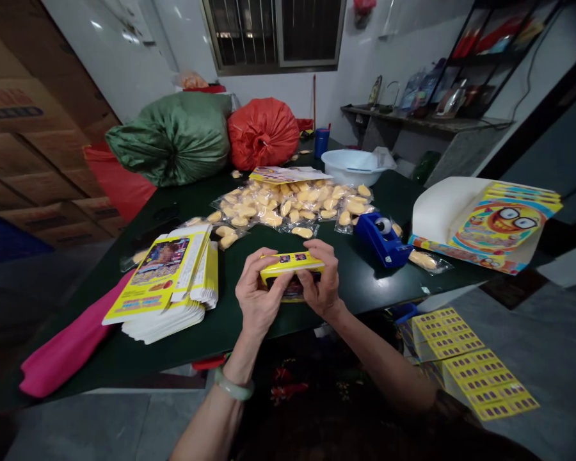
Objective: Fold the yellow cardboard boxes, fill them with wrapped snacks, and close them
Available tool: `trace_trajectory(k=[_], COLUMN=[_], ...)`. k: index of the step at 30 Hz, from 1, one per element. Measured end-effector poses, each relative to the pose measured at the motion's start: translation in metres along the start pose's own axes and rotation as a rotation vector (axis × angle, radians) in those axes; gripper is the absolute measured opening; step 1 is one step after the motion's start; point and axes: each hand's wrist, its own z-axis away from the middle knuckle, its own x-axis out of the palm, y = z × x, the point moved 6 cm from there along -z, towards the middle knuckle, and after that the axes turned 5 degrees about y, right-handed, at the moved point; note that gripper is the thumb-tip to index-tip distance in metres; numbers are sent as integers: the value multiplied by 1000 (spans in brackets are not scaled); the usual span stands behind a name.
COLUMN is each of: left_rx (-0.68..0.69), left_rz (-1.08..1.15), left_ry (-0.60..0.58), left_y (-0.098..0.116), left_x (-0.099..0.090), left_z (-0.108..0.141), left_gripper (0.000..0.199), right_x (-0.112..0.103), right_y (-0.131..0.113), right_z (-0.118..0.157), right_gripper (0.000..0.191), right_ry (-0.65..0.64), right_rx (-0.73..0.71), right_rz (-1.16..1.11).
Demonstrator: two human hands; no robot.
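Observation:
My left hand [259, 296] and my right hand [322, 282] both grip a small yellow printed cardboard box [292, 266] above the dark green table [365, 282], and my fingers hide part of it. To the left of my hands lies a stack of flat yellow printed cartons [168, 282]. Beyond them is a heap of plastic-wrapped yellow sweets [288, 205]. A blue tape dispenser [383, 238] stands to the right of my right hand, with a single wrapped sweet [425, 260] beside it.
A white tray holding colourful printed cards [504, 224] sits at the table's right end. Green [173, 137] and red [262, 133] sacks rise behind the table, beside a white basin [350, 166]. A pink cloth [67, 339] hangs over the near-left edge. Cardboard boxes [29, 128] stand at left.

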Motion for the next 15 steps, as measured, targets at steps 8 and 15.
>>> trace_trajectory(k=[8, 15], left_rx=[18, 98], left_rz=[26, -67], left_ry=[-4, -263], left_y=[-1, 0], left_x=[1, 6], left_z=[-4, -27], left_gripper=[17, 24], right_x=[-3, -1], right_y=[6, 7], right_z=[-1, -5], right_gripper=[19, 18], right_ry=[-2, -2], right_rx=[-10, 25], right_rz=[-74, -171])
